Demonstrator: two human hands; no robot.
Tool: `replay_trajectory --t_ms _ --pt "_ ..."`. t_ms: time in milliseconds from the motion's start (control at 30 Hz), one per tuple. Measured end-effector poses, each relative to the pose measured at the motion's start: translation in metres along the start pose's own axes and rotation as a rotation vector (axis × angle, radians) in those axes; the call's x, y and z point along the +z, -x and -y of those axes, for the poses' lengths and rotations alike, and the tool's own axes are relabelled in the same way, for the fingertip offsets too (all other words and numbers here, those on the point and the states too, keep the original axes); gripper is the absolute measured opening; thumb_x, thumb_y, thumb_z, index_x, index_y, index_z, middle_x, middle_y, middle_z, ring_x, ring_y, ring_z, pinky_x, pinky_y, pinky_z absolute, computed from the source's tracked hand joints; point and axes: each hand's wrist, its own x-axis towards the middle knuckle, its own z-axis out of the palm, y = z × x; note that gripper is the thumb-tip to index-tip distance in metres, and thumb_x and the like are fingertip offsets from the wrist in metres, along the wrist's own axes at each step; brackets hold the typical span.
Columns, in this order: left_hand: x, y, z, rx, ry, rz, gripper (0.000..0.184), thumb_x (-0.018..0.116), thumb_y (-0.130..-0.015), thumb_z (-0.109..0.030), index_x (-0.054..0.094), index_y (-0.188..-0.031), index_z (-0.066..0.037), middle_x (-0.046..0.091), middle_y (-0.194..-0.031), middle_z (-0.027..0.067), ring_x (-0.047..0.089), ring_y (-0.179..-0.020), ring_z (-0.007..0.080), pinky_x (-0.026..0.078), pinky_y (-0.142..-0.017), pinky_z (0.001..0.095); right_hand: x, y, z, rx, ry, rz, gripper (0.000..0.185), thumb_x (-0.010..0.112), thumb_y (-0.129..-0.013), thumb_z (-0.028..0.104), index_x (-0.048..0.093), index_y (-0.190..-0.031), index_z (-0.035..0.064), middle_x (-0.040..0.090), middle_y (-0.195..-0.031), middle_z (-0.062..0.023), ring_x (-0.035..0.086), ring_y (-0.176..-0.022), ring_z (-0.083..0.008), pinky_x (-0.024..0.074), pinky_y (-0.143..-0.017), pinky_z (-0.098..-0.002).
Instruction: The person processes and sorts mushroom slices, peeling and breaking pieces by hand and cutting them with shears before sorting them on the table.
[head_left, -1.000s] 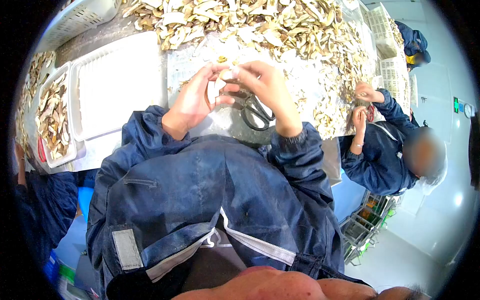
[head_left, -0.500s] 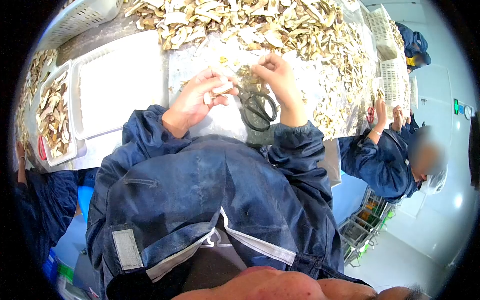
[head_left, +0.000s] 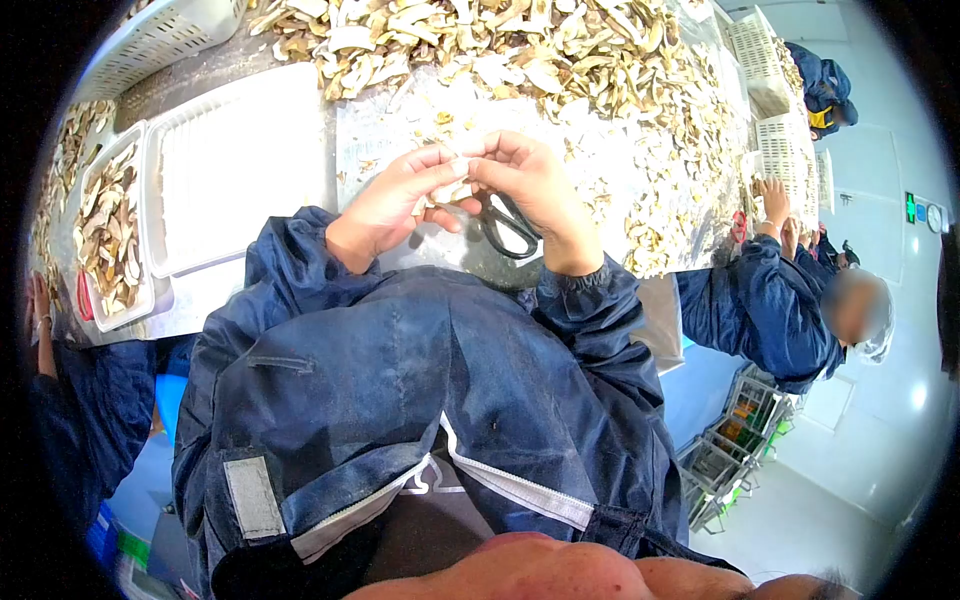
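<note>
My left hand (head_left: pixel 385 205) is closed around a pale dried mushroom slice (head_left: pixel 452 192), gripped between thumb and fingers. Meeting it from the other side, my right hand (head_left: pixel 535 190) pinches at the upper end of that slice; the fingertips of both hands partly cover it. Beneath my right hand, black-handled scissors (head_left: pixel 513 238) lie on the table, their blades hidden. Beyond my hands a large heap of sliced dried mushrooms (head_left: pixel 560 60) spreads over the tabletop, with small crumbs near my fingers.
Left of my hands lies an empty white tray (head_left: pixel 240 170), beside a smaller tray (head_left: pixel 150 290) of mushroom slices with a red-handled tool (head_left: pixel 84 296). White baskets (head_left: pixel 785 150) line the far right edge. Co-workers sit on both sides, one's hand (head_left: pixel 775 205) at the right.
My right hand has come left and down from above the scissors to the slice in my left hand. The co-worker at the right has moved hands and head.
</note>
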Motion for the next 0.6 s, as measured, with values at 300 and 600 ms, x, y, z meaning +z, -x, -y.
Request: replay_trajectory --t_ms 300,600 --pt "-0.008 -0.004 0.007 0.020 0.103 0.027 0.018 0.060 -0.098 -0.022 0.059 -0.108 -0.007 0.067 -0.103 0.0107 0.070 -0.088 0.0219 0.058 -0.060 0.0270 -0.037 -0.013 -0.015 -0.056 0.318 -0.188 0.024 0.069 -0.091 0.016 0.071 -0.108 -0.0003 0.070 -0.085 -0.0057 0.062 -0.073 -0.0115 0.0485 -0.069 -0.0242" --pt "-0.006 -0.001 -0.001 0.073 0.185 0.101 0.028 0.054 -0.100 -0.019 0.056 -0.124 -0.004 0.066 -0.107 0.0151 0.068 -0.090 0.0254 0.059 -0.065 0.0313 -0.049 -0.079 -0.027 -0.377 1.154 -0.603 0.025 0.073 -0.082 0.029 0.071 -0.094 0.0069 0.066 -0.097 -0.0145 0.066 -0.086 -0.0350 0.0529 -0.074 -0.0453"
